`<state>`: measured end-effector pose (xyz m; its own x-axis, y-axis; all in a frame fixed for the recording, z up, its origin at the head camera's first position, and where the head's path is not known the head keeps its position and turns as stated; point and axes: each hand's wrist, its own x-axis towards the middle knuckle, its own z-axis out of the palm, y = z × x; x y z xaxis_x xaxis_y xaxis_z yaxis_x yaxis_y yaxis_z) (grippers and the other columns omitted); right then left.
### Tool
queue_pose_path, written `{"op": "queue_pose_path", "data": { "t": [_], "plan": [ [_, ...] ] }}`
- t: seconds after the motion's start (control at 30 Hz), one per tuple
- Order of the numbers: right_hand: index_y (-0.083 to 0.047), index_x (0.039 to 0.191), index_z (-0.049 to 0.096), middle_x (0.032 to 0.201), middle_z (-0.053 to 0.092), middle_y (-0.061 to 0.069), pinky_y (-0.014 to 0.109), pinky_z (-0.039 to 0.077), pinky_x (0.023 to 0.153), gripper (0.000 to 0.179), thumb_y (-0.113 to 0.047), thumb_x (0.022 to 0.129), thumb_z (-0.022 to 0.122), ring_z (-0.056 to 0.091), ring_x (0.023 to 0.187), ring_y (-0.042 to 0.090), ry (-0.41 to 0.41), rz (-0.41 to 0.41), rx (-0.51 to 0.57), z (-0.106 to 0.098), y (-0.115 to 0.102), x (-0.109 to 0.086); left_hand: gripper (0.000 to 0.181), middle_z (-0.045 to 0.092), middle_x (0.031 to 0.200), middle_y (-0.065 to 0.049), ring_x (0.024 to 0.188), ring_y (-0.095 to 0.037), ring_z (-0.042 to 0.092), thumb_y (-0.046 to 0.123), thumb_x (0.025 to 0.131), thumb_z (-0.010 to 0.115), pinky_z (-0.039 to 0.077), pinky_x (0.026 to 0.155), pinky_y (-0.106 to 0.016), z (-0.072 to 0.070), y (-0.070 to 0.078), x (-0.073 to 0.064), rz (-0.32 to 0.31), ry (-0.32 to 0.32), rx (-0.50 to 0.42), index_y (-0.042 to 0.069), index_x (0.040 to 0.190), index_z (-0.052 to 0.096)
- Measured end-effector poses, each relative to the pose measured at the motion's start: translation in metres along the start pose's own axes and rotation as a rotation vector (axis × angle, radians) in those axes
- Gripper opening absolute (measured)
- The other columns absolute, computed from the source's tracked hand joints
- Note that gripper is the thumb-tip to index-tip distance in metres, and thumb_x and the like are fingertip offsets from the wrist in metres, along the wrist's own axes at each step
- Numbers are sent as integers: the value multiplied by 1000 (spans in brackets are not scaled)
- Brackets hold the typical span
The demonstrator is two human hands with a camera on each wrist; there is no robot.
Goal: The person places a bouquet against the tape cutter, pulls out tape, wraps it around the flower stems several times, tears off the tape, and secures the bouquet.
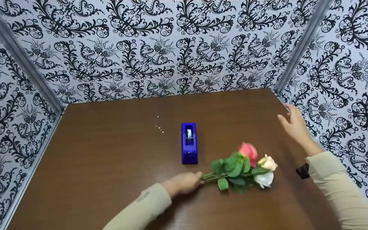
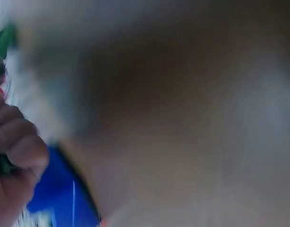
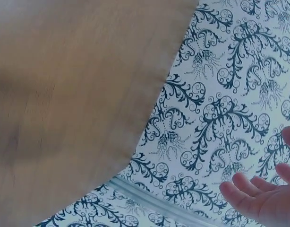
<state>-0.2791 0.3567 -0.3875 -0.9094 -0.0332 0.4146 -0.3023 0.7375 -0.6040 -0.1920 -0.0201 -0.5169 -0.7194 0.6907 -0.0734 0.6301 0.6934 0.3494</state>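
Note:
My left hand (image 1: 185,182) grips the green stems of a bunch of flowers (image 1: 235,171), whose heads point right, over the front right of the table. A pink rose (image 1: 248,154), a cream rose (image 1: 268,163) and a white rose (image 1: 264,179) show among its leaves. Curled fingers (image 2: 20,135) of that hand appear at the edge of the left wrist view. Raised near the table's right edge, my right hand (image 1: 295,126) holds nothing, its fingers spread and loosely bent; the right wrist view shows the same hand (image 3: 265,201) against the patterned wall.
A blue tape dispenser (image 1: 189,143) stands mid-table, just beyond the left hand. Small pale bits (image 1: 159,128) lie to its left on the brown table (image 1: 107,159). Patterned walls (image 1: 145,48) with grey corner posts border the back and both sides.

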Motion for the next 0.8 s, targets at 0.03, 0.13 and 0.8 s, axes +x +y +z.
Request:
{"op": "queue_pose_path", "data": {
  "t": [0.03,0.13,0.8],
  "plan": [
    [13,133,28,133,28,38,62,30,94,53,-7,90,52,40,109,55,-7,-1,-14,0,-1,0,19,58,71,-4,68,-24,62,29,97,42,48,58,-33,5,4,3,-10,5,45,12,89,42],
    [12,133,30,134,29,36,60,32,93,53,-8,90,53,41,108,55,-23,-9,-25,2,-5,-1,21,59,65,-5,61,-24,62,27,96,43,47,52,-34,14,13,11,-21,67,214,11,84,41],
    [5,134,35,135,36,27,53,36,95,50,-9,90,55,47,109,41,-234,-53,59,65,-51,-8,42,55,72,0,64,-17,51,56,88,45,39,46,-30,16,-1,14,-62,390,666,15,81,51]
  ]
}}
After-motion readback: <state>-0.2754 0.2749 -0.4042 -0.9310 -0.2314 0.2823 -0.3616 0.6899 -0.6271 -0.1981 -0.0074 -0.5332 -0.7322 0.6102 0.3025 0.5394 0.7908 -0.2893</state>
